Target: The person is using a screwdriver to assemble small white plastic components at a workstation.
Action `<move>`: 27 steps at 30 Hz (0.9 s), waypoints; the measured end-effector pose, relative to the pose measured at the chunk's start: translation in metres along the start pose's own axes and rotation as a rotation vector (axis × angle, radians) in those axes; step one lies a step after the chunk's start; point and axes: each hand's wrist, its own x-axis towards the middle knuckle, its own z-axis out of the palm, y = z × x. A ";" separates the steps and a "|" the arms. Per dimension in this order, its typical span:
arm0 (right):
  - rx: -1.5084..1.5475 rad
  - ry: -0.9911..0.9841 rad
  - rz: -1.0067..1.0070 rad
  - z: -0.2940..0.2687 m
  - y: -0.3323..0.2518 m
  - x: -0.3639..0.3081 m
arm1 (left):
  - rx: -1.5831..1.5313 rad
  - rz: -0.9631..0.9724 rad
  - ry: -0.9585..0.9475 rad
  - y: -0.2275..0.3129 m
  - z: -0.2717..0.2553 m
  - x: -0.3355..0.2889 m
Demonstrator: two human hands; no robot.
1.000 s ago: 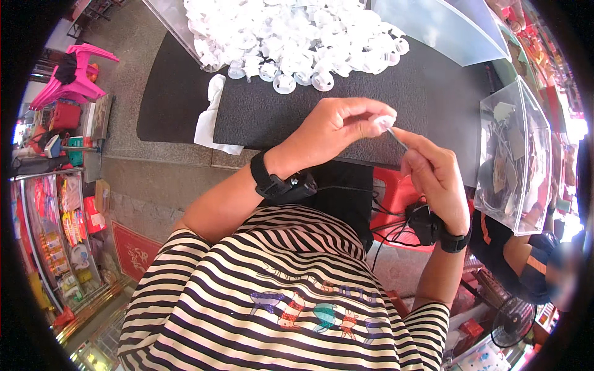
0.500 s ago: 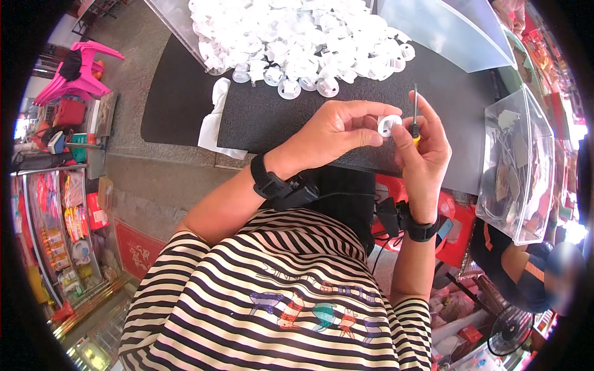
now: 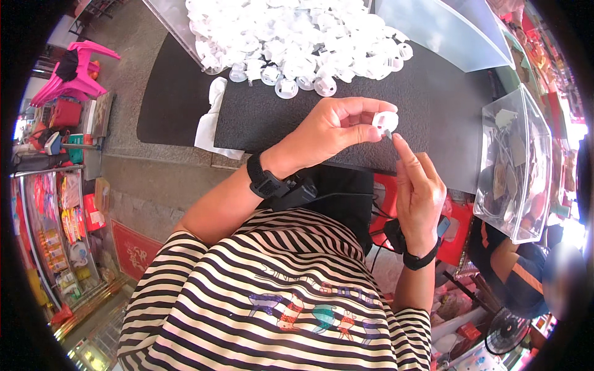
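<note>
Found piece (image 3: 385,121) at two o'clock, pinched between thumb and fingers of left hand (image 3: 337,127). Noted right hand (image 3: 422,185) narrow, curled around thin grey tool (image 3: 388,133), mostly hidden; could not confirm contact at piece's lower edge. Judged best to brace piece firmly, hold tool square, press lightly and keep left thumb off its path. Counted one piece held, one tool, one uncountable white pile (image 3: 284,46) at twelve, one frosted box (image 3: 442,34) at one, one clear box (image 3: 495,210) at three, two wristbands (image 3: 422,256).

Tool (image 3: 388,133) mostly hidden by right hand (image 3: 422,193); white heap (image 3: 291,43) cut off above.
</note>
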 end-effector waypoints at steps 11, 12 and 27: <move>-0.048 0.000 -0.017 -0.004 -0.007 -0.001 | 0.030 0.037 0.014 -0.002 0.000 -0.001; -0.048 -0.001 -0.017 -0.004 -0.008 -0.001 | 0.030 0.036 0.014 -0.002 0.000 -0.001; -0.052 0.003 -0.019 -0.004 -0.010 -0.002 | 0.050 0.069 0.007 -0.004 0.000 -0.002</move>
